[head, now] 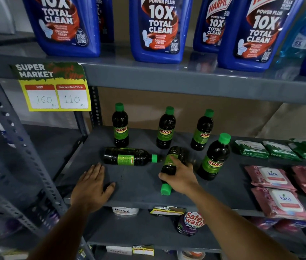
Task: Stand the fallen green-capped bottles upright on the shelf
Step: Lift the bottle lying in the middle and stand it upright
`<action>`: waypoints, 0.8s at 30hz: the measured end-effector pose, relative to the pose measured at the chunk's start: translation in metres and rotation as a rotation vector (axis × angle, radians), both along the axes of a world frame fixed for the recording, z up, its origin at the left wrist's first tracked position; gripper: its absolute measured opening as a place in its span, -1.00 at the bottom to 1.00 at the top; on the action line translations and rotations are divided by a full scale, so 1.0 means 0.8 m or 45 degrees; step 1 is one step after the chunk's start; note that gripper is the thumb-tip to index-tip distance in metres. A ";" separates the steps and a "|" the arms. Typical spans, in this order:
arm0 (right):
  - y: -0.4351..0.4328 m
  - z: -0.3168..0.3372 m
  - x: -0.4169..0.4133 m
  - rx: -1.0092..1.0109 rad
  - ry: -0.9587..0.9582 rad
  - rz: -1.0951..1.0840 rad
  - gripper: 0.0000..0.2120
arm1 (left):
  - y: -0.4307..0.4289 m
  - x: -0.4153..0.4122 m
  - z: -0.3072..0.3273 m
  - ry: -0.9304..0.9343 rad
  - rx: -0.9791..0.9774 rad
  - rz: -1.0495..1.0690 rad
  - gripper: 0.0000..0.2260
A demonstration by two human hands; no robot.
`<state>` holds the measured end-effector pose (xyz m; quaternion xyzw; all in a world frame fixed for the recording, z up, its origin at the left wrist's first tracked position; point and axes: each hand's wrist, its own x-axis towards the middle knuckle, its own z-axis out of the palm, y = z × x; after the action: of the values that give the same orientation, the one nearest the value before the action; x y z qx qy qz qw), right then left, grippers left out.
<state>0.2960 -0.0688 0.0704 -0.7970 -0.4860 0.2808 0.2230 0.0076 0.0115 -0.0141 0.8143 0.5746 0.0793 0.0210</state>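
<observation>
Two dark green-capped bottles lie on the grey shelf (140,186). One fallen bottle (127,156) lies sideways with its cap pointing right. The other fallen bottle (172,162) lies with its cap toward the shelf's front edge, and my right hand (181,178) is wrapped around its neck end. My left hand (92,184) rests flat on the shelf, fingers apart, just in front of the sideways bottle. Several more bottles stand upright: three in a back row (120,126), (165,129), (202,131) and one nearer at the right (215,158).
Green wipe packs (251,149) and pink wipe packs (272,177) fill the shelf's right part. Big blue cleaner bottles (159,29) stand on the shelf above. A yellow price tag (54,94) hangs at the left. A perforated grey upright (22,147) runs down the left side.
</observation>
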 end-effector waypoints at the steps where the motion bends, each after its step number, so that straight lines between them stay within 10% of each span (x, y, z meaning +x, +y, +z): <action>1: 0.001 0.004 0.000 0.032 0.010 -0.016 -0.22 | 0.000 -0.001 0.000 -0.010 -0.001 0.000 -0.16; 7: 0.035 0.061 0.018 -0.037 0.783 -0.387 -0.62 | 0.000 -0.001 -0.003 -0.025 -0.003 0.007 -0.18; 16: 0.057 0.064 0.049 0.050 1.277 -0.618 -0.36 | -0.001 -0.001 -0.001 -0.046 -0.008 0.009 -0.18; 24: 0.046 -0.009 0.014 0.697 0.205 -0.457 -0.27 | 0.001 -0.002 -0.003 -0.067 0.009 -0.008 -0.19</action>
<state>0.3069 -0.0317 0.0634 -0.7556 -0.3761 0.1584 0.5123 0.0059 0.0124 -0.0168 0.8137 0.5712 0.1028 0.0336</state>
